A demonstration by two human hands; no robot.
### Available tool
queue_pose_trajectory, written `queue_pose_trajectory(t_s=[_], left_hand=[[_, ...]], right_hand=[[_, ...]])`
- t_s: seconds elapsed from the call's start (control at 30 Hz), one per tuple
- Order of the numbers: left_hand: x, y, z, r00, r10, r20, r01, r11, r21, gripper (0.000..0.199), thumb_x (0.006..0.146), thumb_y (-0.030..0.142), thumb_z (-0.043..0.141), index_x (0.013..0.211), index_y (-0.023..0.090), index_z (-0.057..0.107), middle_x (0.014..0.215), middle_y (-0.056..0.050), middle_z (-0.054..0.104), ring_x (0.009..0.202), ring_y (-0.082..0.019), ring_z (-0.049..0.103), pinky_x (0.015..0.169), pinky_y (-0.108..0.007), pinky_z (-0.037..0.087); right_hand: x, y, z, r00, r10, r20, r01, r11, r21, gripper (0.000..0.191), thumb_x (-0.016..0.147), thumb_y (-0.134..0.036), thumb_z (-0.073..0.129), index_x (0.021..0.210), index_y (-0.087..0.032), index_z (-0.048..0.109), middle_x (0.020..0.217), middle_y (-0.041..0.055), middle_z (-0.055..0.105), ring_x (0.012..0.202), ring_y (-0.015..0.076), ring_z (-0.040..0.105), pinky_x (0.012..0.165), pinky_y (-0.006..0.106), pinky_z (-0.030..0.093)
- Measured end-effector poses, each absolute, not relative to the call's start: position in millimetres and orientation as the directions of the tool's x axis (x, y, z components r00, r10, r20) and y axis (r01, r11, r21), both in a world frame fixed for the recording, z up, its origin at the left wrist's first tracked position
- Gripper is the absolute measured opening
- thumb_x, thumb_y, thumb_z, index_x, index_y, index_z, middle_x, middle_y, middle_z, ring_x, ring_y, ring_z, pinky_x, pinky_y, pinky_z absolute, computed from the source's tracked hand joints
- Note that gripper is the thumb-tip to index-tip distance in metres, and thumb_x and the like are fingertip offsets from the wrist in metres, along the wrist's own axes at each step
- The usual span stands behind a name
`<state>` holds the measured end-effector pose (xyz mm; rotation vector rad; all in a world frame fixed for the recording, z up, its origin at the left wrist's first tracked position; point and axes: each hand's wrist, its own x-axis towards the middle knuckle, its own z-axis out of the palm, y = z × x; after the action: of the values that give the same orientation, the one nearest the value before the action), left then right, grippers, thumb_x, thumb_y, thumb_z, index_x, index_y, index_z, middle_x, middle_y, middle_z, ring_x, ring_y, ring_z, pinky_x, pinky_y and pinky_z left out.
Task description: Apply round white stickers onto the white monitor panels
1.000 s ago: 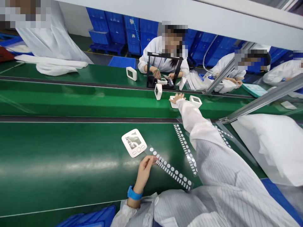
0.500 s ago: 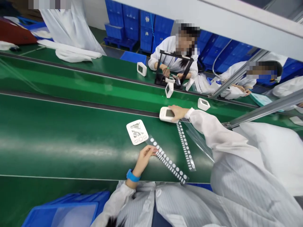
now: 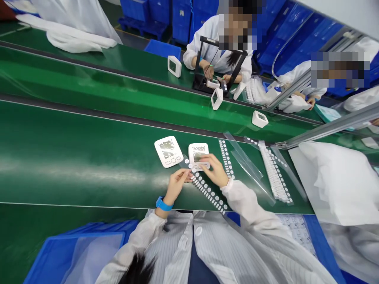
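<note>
My left hand [image 3: 177,183] pinches the upper part of a clear strip of white stickers [image 3: 207,191], which slants down to the right over the green bench. Under my right hand [image 3: 215,170] is a white device with a screen [image 3: 194,152], lying face up; my fingers reach across its screen and the thumb is by its lower edge. Left of it lies a second white device with a screen and three buttons [image 3: 168,152], also face up, its lower right corner beside the strip's top end. Another sticker strip [image 3: 226,157] rests just right of my right hand.
Clear film pieces [image 3: 247,165] and a stack of sticker strips [image 3: 274,173] lie to the right, near white bags [image 3: 334,177]. Beyond the divider, several white devices [image 3: 217,98] stand on the green belt. A co-worker [image 3: 204,47] works behind a black frame [image 3: 197,67]. A blue bin [image 3: 53,256] sits lower left.
My right hand has brought a white device from the bench's far edge down toward me, beside the sticker strip. My left hand keeps its pinch. The view has shifted, showing more on the right.
</note>
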<state>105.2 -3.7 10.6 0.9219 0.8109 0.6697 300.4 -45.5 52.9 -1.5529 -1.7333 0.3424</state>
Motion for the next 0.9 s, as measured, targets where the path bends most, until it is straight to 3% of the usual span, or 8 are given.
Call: queue_pose_trajectory(t_s=[0.07,0.17,0.37,0.57,0.73,0.9], left_hand=[[105,-4,10,0.526,0.791,-0.312,-0.148,0.447,0.882,0.044,0.077,0.053,0.073,0.096,0.013,0.069,0.081,-0.006,0.070,0.078,-0.018,0.069,0.072,-0.030,0.061],[104,-5,9,0.519,0.794,-0.317,-0.134,0.442,0.887,0.044,0.078,0.052,0.071,0.098,0.012,0.069,0.084,-0.008,0.071,0.080,-0.019,0.069,0.075,-0.031,0.061],[104,-4,3,0.497,0.809,-0.315,-0.136,0.430,0.892,0.044,0.080,0.054,0.069,0.096,0.013,0.066,0.079,-0.006,0.068,0.074,-0.017,0.069,0.074,-0.033,0.061],[104,-5,5,0.449,0.854,-0.262,-0.139,0.356,0.924,0.039,0.081,0.051,0.069,0.093,0.015,0.068,0.109,-0.009,0.063,0.081,-0.017,0.069,0.078,-0.032,0.061],[93,-3,5,0.381,0.894,-0.237,-0.114,0.300,0.947,0.035,0.085,0.049,0.065,0.093,0.015,0.066,0.103,-0.008,0.064,0.079,-0.018,0.070,0.076,-0.031,0.061],[78,2,8,0.342,0.915,-0.216,-0.070,0.254,0.965,0.035,0.085,0.049,0.065,0.089,0.014,0.066,0.099,-0.008,0.064,0.074,-0.018,0.070,0.071,-0.029,0.061]], right_hand=[[277,-62,43,0.113,0.937,0.330,0.592,0.203,-0.780,0.009,0.093,-0.027,0.061,0.095,-0.019,0.066,0.107,0.0086,0.062,0.102,0.0190,0.062,0.091,0.036,0.053],[254,-75,29,0.199,0.924,0.326,0.535,0.177,-0.826,0.012,0.092,-0.028,0.063,0.087,-0.019,0.069,0.103,0.0086,0.063,0.100,0.0190,0.063,0.088,0.035,0.054],[242,-77,15,0.277,0.863,0.422,0.529,0.230,-0.817,0.011,0.093,-0.023,0.061,0.091,-0.023,0.072,0.109,0.0084,0.063,0.098,0.0188,0.065,0.087,0.036,0.057],[236,-76,13,0.293,0.891,0.348,0.532,0.150,-0.833,0.014,0.095,-0.026,0.057,0.090,-0.021,0.068,0.109,0.0100,0.061,0.098,0.0189,0.064,0.088,0.036,0.056],[232,-84,26,0.195,0.903,0.383,0.631,0.183,-0.754,0.012,0.095,-0.023,0.057,0.089,-0.022,0.068,0.112,0.0095,0.059,0.111,0.0222,0.057,0.096,0.042,0.050],[248,-77,27,0.502,0.817,0.283,0.558,-0.056,-0.828,0.012,0.090,-0.024,0.064,0.080,-0.020,0.069,0.105,0.0098,0.057,0.104,0.0235,0.056,0.093,0.043,0.049]])
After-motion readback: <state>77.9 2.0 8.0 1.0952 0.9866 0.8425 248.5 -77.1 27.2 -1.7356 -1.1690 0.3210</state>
